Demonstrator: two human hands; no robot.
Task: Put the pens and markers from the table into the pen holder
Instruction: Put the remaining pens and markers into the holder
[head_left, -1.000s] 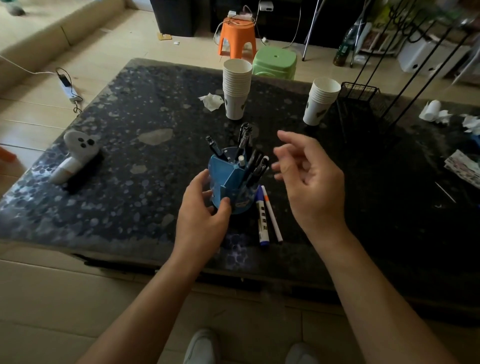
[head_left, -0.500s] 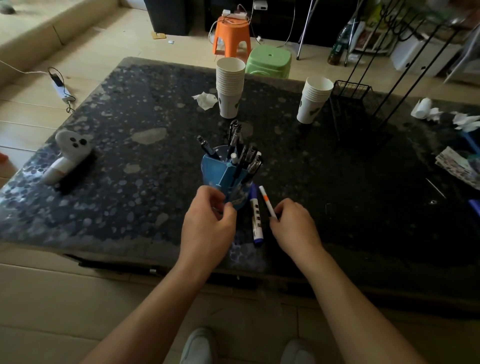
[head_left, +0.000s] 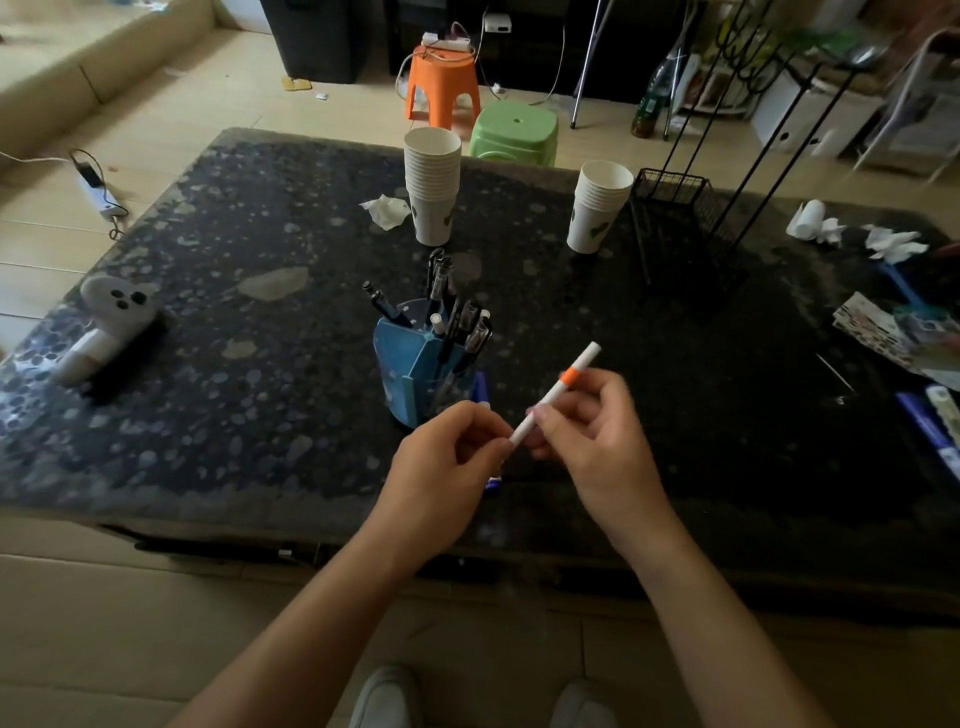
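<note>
Grip: our right hand pinches the white pen mid-barrel; our left hand closes on its near end, likely to steady it.
Pen: lifted off the tabletop, tilted.
Holder: pen holder just beyond, nearly full.

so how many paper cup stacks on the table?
2. The taller stack stands at the far edge, near the green stool; the shorter stack is to its right, beside the black wire basket. None look hidden.
</note>
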